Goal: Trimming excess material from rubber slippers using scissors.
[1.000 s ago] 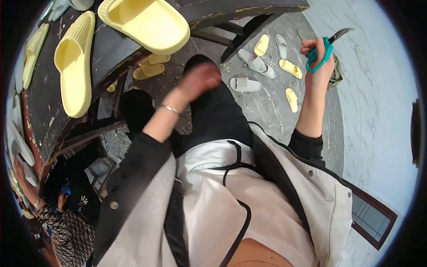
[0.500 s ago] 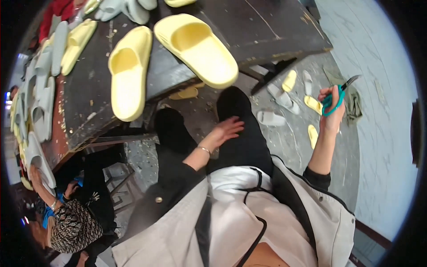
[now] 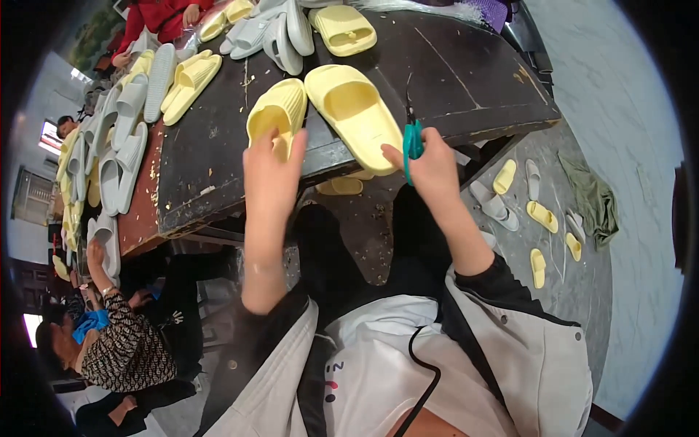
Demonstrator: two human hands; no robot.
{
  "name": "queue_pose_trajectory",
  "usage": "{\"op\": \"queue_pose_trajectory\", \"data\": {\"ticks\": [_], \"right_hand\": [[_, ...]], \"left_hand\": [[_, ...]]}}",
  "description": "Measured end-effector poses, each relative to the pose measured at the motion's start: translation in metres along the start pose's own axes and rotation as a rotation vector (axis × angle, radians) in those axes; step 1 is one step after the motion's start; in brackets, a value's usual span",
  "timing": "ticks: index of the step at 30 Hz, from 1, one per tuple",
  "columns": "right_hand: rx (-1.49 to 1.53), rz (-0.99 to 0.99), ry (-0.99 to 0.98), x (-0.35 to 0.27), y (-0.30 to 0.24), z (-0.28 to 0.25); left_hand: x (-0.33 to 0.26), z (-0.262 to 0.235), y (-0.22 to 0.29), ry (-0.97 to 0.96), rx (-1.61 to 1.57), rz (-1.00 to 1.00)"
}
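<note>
My left hand (image 3: 273, 171) is at the heel end of the left yellow slipper (image 3: 280, 98), fingers over the insole and thumb along its right side. The hand hides the heel. My right hand (image 3: 435, 171) is closed on scissors (image 3: 413, 140) with teal handles, their dark, narrow blades pointing away from me. Its thumb reaches toward the heel of the right yellow slipper (image 3: 357, 105); whether it touches cannot be told. Both slippers lie with toes away from me. The right one's heel overhangs the table edge.
Grey slippers (image 3: 280, 40) and another yellow slipper (image 3: 342, 30) lie farther back on the dark, worn table (image 3: 444, 87). More slippers fill its left side. A person (image 3: 127, 342) sits at the left with a hand on a grey slipper. Loose slippers (image 3: 539, 215) and green cloth (image 3: 590, 197) lie on the floor.
My left hand has gone from my thigh to the left yellow slipper. My right hand has brought the scissors from the right side to the table edge. The view has shifted.
</note>
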State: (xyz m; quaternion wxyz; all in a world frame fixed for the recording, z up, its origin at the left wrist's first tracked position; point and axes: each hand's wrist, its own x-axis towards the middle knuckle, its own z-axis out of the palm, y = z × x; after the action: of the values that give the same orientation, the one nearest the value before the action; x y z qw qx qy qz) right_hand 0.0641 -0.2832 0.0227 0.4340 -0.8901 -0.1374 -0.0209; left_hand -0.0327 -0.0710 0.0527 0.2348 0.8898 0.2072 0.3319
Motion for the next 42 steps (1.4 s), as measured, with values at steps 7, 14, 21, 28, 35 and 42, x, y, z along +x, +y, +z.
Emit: {"op": "queue_pose_trajectory", "data": {"ticks": [7,14,21,28,35,42], "right_hand": [[0.406,-0.132,0.086,-0.041,-0.010,0.032],[0.816,-0.139,-0.067,-0.031,0.009,0.009],[0.506,-0.227,-0.031,-0.003,-0.020,-0.042],[0.312,-0.357,-0.049,-0.007,-0.027,-0.052],[-0.035,-0.668,0.121,-0.010,-0.048,-0.091],[-0.269,-0.820,-0.004,-0.015,-0.054,-0.091]], "left_hand": [[0.064,0.065,-0.035,-0.308,-0.245,-0.325],[0.003,0.026,0.029,0.229,-0.343,0.191],[-0.031,0.023,0.027,0.241,-0.269,0.362],[-0.043,0.020,0.022,0.133,-0.649,0.283],[-0.044,0.022,0.014,0.156,-0.714,0.241],[-0.047,0.023,0.011,0.170,-0.620,0.363]]}}
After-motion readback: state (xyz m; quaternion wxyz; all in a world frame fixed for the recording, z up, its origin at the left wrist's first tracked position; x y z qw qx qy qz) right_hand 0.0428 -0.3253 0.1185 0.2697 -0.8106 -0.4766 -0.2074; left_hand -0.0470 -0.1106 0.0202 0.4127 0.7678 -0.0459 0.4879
